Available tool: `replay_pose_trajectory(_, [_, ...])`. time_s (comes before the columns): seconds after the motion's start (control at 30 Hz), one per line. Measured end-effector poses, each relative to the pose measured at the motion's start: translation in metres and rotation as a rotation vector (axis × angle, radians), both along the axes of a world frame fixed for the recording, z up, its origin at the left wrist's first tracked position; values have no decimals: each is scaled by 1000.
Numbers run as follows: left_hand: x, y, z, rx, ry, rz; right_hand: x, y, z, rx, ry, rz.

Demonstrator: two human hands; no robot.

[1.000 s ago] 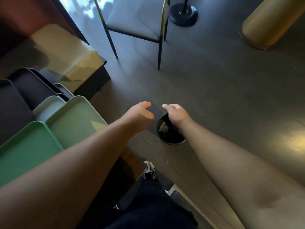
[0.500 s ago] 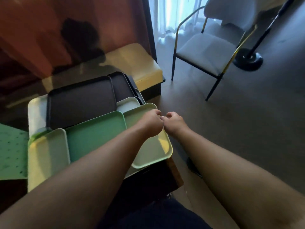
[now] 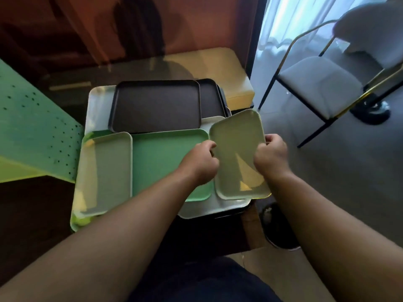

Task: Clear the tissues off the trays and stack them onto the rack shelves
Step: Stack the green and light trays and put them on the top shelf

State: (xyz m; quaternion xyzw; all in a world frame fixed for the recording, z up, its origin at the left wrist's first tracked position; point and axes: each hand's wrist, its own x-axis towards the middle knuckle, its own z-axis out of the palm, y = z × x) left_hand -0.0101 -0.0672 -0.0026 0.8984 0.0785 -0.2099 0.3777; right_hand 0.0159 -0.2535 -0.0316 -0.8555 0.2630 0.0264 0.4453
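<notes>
The left hand (image 3: 201, 162) and right hand (image 3: 270, 156) grip opposite long edges of a pale green rectangular plastic tray (image 3: 237, 153). A darker green plastic tray (image 3: 165, 158) lies just left of them

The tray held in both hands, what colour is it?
Pale yellowish green tray, plain, no pattern; head view shows it.

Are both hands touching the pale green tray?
Touching. The head view shows the left hand and right hand gripping opposite long edges of the pale green tray.
</notes>
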Motion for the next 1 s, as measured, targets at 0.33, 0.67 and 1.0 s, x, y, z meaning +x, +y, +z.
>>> replay_pose_trajectory(0.33, [-30,134,22,-99,-80,262,20,82,93,203,-258,-45])
replay_pose_trajectory(0.67, [-124,280,-22,-63,-18,495,-43,275,24,308,92,213])
replay_pose_trajectory(1.0, [-148,337,-54,-14,-52,562,-43,324,1,-16,247,516])
